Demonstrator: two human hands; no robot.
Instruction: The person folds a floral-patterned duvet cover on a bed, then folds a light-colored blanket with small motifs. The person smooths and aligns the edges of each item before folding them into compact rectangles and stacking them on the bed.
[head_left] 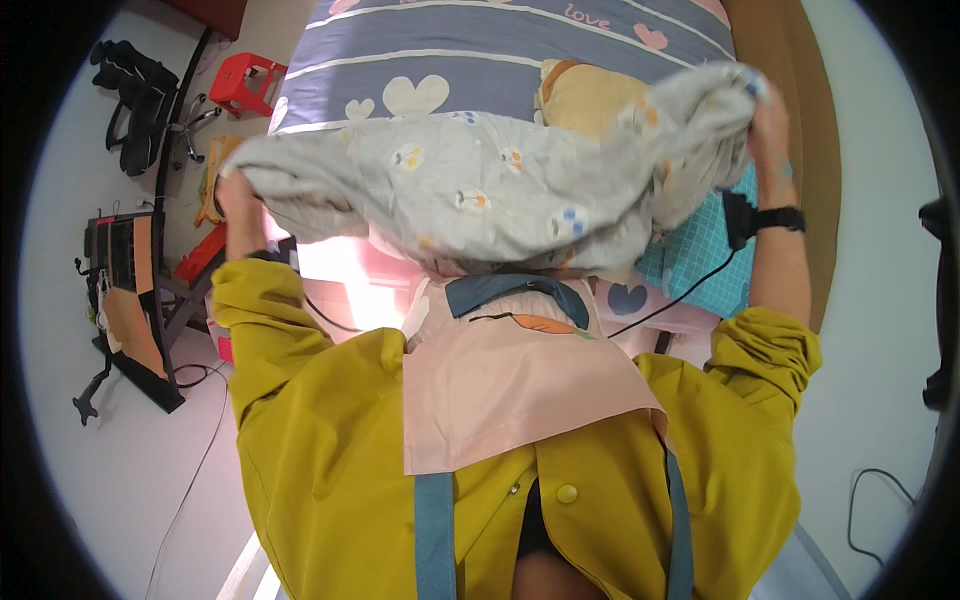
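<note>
A light grey cloth (480,170) with small printed figures in orange, yellow and blue hangs bunched between my two hands above the bed's near end; whether it is a sheet, a cover or a garment I cannot tell. At the left, my left hand (237,195) is closed on one end of it. My right hand (770,125), raised higher at the right, grips the other end, which is blurred. Just beyond the cloth lies a yellow-tan plush item (590,95), partly hidden. A teal checked cloth or pad (705,265) shows beneath its right side.
The bed has a blue-grey spread (480,85) with white stripes and hearts. A brown edge (805,130) runs along its right. At left stand a red stool (246,84), a black chair (140,105) and a dark desk-like piece (130,290). Cables run from my wrists.
</note>
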